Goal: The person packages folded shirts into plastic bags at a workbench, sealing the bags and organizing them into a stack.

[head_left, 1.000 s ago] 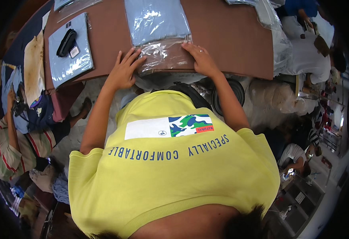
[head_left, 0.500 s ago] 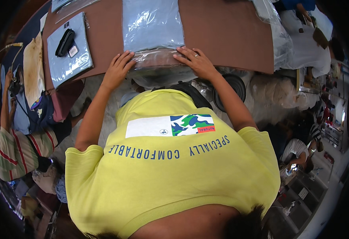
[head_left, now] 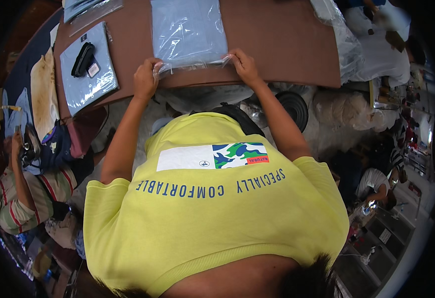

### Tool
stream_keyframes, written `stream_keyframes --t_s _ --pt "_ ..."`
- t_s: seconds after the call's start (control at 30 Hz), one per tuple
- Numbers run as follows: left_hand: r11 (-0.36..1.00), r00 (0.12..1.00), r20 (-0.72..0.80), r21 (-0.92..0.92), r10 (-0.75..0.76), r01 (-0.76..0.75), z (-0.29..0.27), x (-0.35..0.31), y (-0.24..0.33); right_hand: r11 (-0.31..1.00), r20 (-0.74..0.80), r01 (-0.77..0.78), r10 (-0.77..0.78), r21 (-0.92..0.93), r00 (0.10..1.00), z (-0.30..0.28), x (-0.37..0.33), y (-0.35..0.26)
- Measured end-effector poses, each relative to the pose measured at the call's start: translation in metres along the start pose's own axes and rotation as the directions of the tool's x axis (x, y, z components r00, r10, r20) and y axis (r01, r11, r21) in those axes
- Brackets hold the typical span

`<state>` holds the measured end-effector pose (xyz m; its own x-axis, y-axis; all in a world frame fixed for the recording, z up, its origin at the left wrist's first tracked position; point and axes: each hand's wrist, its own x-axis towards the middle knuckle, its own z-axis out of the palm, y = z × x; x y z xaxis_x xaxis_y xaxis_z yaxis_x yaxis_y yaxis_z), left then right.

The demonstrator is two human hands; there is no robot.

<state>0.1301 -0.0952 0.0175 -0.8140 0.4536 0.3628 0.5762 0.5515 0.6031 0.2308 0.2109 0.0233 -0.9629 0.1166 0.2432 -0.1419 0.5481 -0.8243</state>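
Observation:
A folded light-blue garment (head_left: 190, 32) lies inside a clear plastic bag (head_left: 196, 63) at the front of the brown table. My left hand (head_left: 148, 75) pinches the near left corner of the bag's loose plastic end. The near right corner is pinched by my right hand (head_left: 244, 64). Between my hands the plastic edge is drawn across, just this side of the garment. The fingertips of both hands are partly hidden by plastic and knuckles.
On the brown table (head_left: 282, 44), to the left, lies another bagged blue garment (head_left: 86, 74) topped by a black strap-like item (head_left: 83, 58). Loose clear plastic (head_left: 346, 49) hangs off the right edge. A co-worker in a striped shirt (head_left: 38, 193) holds an iron at left.
Both hands went from lying flat with fingers spread on the bag's plastic end to pinching its two corners. The plastic end is now gathered closer to the garment.

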Motion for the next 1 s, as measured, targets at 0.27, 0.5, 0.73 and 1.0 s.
stream_keyframes --t_s 0.27,0.5,0.73,1.0 --pt "0.946 0.944 -0.049 -0.004 -0.325 0.325 0.020 0.034 -0.005 0.928 -0.062 -0.360 0.366 0.099 0.928 0.023 0.041 0.003" --pt "0.863 0.884 -0.093 0.195 -0.458 0.467 0.032 0.060 -0.008 0.856 -0.187 -0.472 0.439 -0.209 0.879 0.034 0.061 0.001" --pt "0.731 0.827 -0.057 0.436 -0.560 0.525 0.037 0.077 0.007 0.681 -0.302 -0.474 0.365 -0.558 0.880 0.043 0.077 0.001" --pt "0.632 0.811 0.009 0.630 -0.586 0.450 0.044 0.093 0.010 0.539 -0.290 -0.428 0.325 -0.725 0.900 0.045 0.087 -0.005"
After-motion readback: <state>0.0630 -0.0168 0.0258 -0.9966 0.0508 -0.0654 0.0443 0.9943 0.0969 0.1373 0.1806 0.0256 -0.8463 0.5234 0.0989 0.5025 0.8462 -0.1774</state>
